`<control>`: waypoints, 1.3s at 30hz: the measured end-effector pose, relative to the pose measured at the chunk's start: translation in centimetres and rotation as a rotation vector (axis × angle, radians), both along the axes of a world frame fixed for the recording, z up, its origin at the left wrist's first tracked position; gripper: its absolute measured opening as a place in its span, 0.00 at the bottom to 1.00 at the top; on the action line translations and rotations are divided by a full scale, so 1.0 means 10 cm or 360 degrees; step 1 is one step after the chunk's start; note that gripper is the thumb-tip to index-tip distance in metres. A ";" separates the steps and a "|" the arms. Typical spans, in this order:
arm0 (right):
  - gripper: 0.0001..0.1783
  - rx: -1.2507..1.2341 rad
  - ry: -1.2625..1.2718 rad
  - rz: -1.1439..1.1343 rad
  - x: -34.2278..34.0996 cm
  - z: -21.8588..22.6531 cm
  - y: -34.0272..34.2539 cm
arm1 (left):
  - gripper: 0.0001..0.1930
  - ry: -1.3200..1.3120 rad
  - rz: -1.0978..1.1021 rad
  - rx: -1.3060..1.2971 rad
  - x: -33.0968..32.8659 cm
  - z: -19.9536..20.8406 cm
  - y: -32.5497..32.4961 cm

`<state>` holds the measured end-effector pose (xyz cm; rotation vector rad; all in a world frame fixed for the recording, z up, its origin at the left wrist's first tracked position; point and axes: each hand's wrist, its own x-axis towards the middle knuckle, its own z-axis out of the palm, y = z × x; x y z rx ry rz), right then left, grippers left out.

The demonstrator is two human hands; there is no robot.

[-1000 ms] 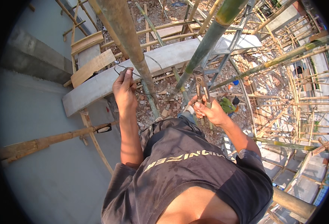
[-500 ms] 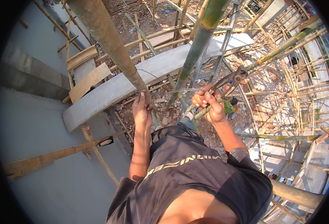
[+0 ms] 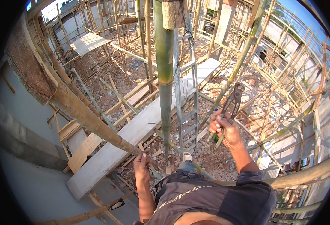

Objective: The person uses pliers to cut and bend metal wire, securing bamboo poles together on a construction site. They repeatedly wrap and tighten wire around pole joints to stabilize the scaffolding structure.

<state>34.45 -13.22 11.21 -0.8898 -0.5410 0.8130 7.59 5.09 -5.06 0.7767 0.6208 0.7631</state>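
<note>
My right hand is closed around the handles of dark metal pincers, whose jaws point up and away from me. Lower and to the left, my left hand is pinched at the low end of a slanting brown bamboo pole. A thin dark strand, apparently wire, curls out beside that hand; the fingers hide most of it. Between the two hands, a thick green bamboo pole stands upright. Another thin wire end shows against it.
A long pale plank runs across below me. Beyond the green pole stands a metal ladder. Rubble ground lies far down, with bamboo scaffolding to the right. A grey wall borders the left; a thick horizontal pole passes at lower right.
My view has tilted up, showing more scaffolding. My right hand has moved away from my left, and the pincers now point more upward. The wire no longer stretches visibly between both hands.
</note>
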 end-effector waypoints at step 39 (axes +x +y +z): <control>0.14 -0.1053 -0.2071 0.0849 1.74 1.54 0.06 | 0.09 0.0847 0.0293 0.1069 0.98 1.32 -0.05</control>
